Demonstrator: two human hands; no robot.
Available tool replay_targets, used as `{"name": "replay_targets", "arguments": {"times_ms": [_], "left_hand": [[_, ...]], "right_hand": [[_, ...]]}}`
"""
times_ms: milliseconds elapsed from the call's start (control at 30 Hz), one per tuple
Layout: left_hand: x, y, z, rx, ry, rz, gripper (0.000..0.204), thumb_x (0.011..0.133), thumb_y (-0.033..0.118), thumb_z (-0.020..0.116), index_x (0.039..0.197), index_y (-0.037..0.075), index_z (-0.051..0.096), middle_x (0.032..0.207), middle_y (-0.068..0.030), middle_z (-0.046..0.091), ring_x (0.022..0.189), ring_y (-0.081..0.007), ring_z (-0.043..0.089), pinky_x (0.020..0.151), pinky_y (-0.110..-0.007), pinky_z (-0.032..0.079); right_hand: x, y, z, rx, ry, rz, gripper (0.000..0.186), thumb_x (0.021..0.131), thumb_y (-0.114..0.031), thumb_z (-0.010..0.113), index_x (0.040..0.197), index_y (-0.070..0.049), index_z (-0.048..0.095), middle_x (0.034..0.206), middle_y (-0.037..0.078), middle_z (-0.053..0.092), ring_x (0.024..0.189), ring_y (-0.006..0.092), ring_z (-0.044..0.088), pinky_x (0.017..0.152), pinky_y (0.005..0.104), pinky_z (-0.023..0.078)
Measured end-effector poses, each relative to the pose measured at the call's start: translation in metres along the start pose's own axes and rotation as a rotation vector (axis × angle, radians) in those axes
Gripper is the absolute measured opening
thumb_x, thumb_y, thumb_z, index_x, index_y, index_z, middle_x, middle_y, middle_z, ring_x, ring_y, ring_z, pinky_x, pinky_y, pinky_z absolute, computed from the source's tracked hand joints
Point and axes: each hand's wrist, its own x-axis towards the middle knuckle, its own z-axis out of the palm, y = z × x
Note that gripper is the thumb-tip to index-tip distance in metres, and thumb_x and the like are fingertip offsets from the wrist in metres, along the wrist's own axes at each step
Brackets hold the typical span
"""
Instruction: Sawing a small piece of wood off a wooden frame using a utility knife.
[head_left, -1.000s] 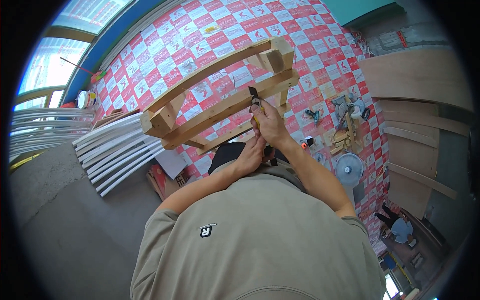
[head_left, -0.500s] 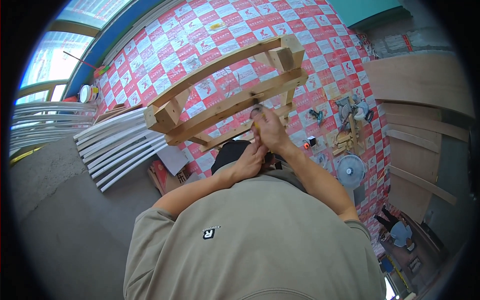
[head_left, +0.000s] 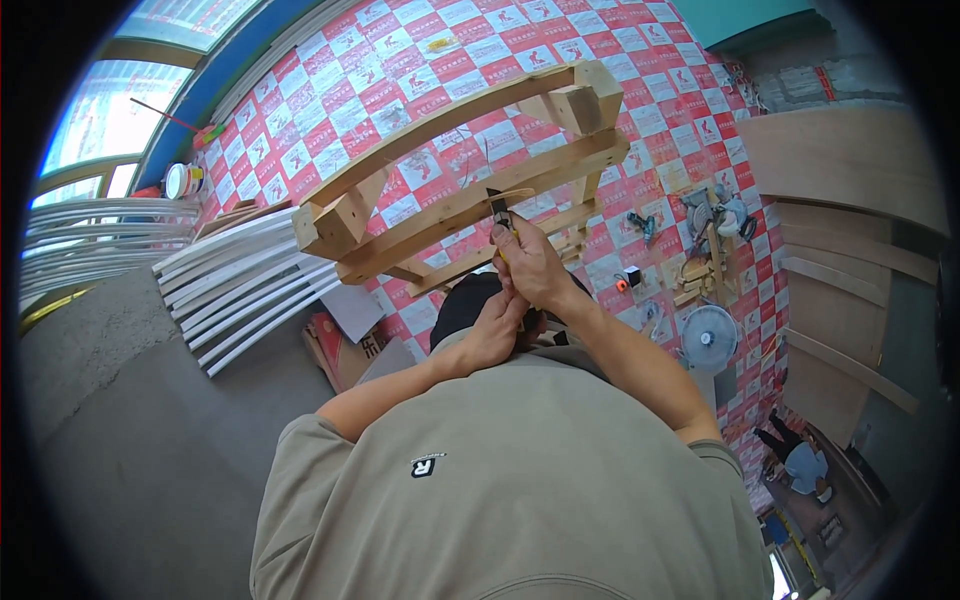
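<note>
Wooden frame point(head_left: 430, 226) ahead, fan point(head_left: 710, 338) to the right.
Right hand point(head_left: 533, 268) grips a knife point(head_left: 500, 208) lengthwise away from the body, blade outward; left hand point(head_left: 495, 328) curled, its hold unclear.

Got a wooden frame point(head_left: 445, 222) right out front, over the floor sheeting point(head_left: 400, 60). Got a knife point(head_left: 502, 215) in the right hand point(head_left: 535, 265), pointing ahead at the frame's middle beam point(head_left: 575, 166), with the left hand point(head_left: 497, 328) just behind. Over left, got a row of slats point(head_left: 235, 262), long poles point(head_left: 110, 233) farther out, plus a bucket point(head_left: 185, 182) ahead of those by the window point(head_left: 105, 110). Also got a cardboard box point(head_left: 343, 350) just behind the slats' right ends. Over right, got a drill point(head_left: 645, 228) on the sheeting, a saw point(head_left: 712, 222) beside it, a fan point(head_left: 710, 338) behind both and big boards point(head_left: 810, 160) farther out. Way back right, got another person point(head_left: 805, 465).
</note>
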Motion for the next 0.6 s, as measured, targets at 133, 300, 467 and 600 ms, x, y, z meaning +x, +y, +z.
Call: {"name": "replay_targets", "arguments": {"times_ms": [133,300,467,600], "left_hand": [[0.004,0.0,-0.002,0.054,-0.06,0.051,0.039,0.11,0.04,0.04,0.112,0.006,0.059,0.089,-0.0015,0.061,0.071,-0.0101,0.054,0.06,-0.024,0.044],[-0.004,-0.003,-0.003,0.048,0.095,0.071,0.038,0.11,0.039,0.041,0.116,0.006,0.059,0.092,-0.0013,0.062,0.074,-0.0108,0.057,0.061,-0.025,0.045],[-0.046,-0.043,-0.007,-0.222,0.198,0.148,0.031,0.109,0.034,0.043,0.113,0.007,0.058,0.087,-0.0011,0.061,0.075,-0.0117,0.055,0.067,-0.025,0.046],[-0.046,-0.019,-0.018,-0.139,0.276,0.135,0.035,0.109,0.036,0.044,0.109,0.004,0.059,0.085,-0.0024,0.062,0.073,-0.0119,0.054,0.066,-0.026,0.045]], "right_hand": [[0.003,0.0,-0.002,-0.007,-0.014,-0.007,0.025,0.108,-0.032,0.048,0.098,-0.009,0.049,0.063,-0.001,0.048,0.051,0.0071,0.048,0.047,0.0231,0.041],[0.002,0.005,0.011,0.175,0.016,0.045,0.026,0.108,-0.03,0.048,0.099,-0.006,0.053,0.063,0.001,0.052,0.05,0.009,0.049,0.046,0.027,0.042],[0.005,0.043,0.058,-0.517,0.001,-0.543,0.025,0.107,-0.029,0.048,0.101,-0.006,0.054,0.066,0.003,0.054,0.051,0.009,0.051,0.046,0.0275,0.042],[-0.009,0.019,0.054,-0.189,-0.093,-0.108,0.023,0.107,-0.028,0.047,0.103,-0.006,0.054,0.067,0.003,0.054,0.053,0.0094,0.051,0.047,0.0258,0.043]]}}
